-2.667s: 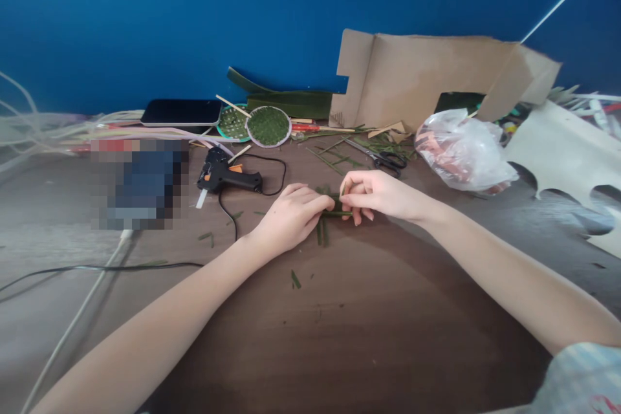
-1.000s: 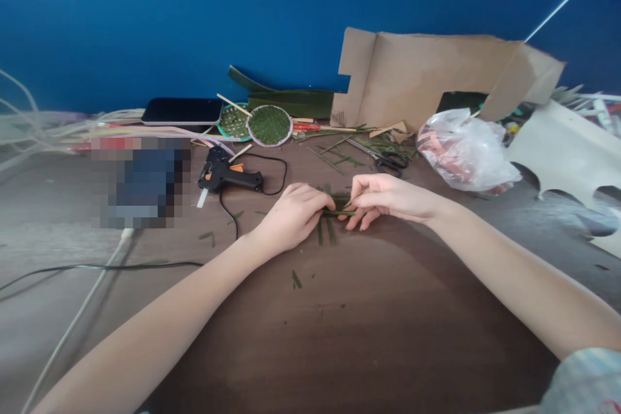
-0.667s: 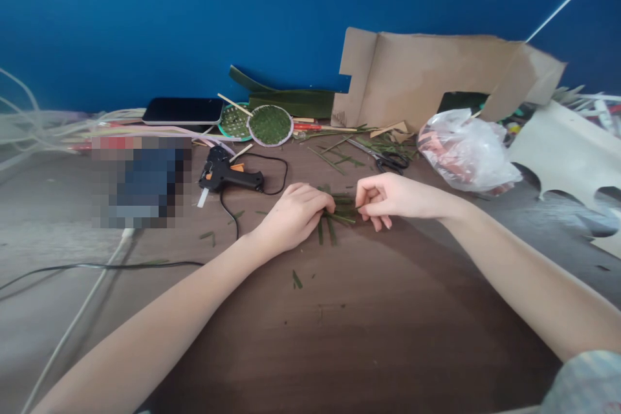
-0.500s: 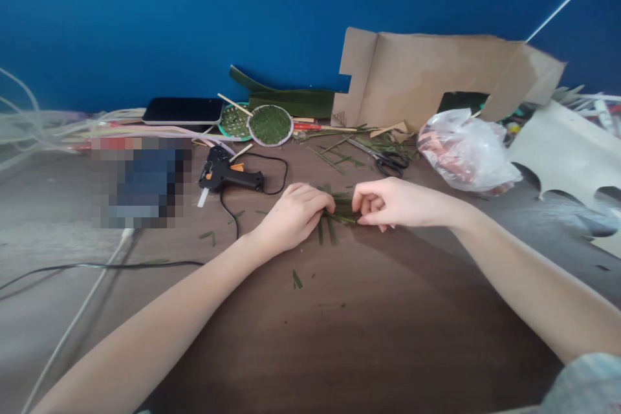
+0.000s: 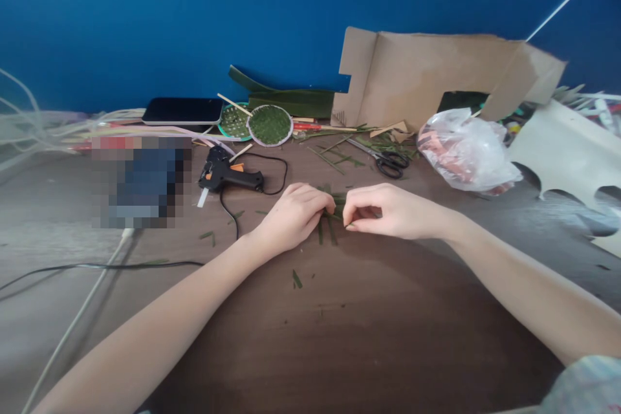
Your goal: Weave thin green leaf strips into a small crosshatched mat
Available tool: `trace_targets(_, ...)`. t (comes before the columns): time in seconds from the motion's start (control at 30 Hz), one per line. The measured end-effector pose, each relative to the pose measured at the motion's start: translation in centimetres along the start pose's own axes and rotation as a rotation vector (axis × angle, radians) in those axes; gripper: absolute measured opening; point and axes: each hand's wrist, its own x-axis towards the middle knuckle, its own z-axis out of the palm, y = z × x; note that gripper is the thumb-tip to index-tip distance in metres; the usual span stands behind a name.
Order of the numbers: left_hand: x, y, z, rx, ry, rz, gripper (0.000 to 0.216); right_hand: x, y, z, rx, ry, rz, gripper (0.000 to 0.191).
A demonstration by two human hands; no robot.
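Narrow green leaf strips [image 5: 332, 231] lie crossed on the brown table between my two hands. My left hand [image 5: 301, 215] is closed over the left part of them, its fingertips pressing on the strips. From the right, my right hand [image 5: 383, 210] pinches the end of a strip between thumb and forefinger. Both sets of fingers cover much of the strips, so how they cross is partly hidden. Loose leaf bits [image 5: 297, 279] lie on the table nearer to me.
Beyond my left hand rests a black glue gun [image 5: 228, 174] with its cord. Scissors [image 5: 392, 163], a plastic bag [image 5: 470, 152] and folded cardboard [image 5: 427, 71] are at the back right. Two round leaf-covered pieces [image 5: 270, 125] and a phone [image 5: 183, 110] sit near the blue wall.
My right hand has moved slightly left toward my left hand, and its thumb and forefinger have come together on a strip end. My left hand has stayed in place.
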Motion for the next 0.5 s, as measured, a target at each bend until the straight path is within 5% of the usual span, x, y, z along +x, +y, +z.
trace_targets(0.5, 0.0, -0.1, 0.0, 0.004, 0.024, 0.015, 0.020, -0.2, 1.4, -1.2, -0.123, -0.161, 0.014, 0.011)
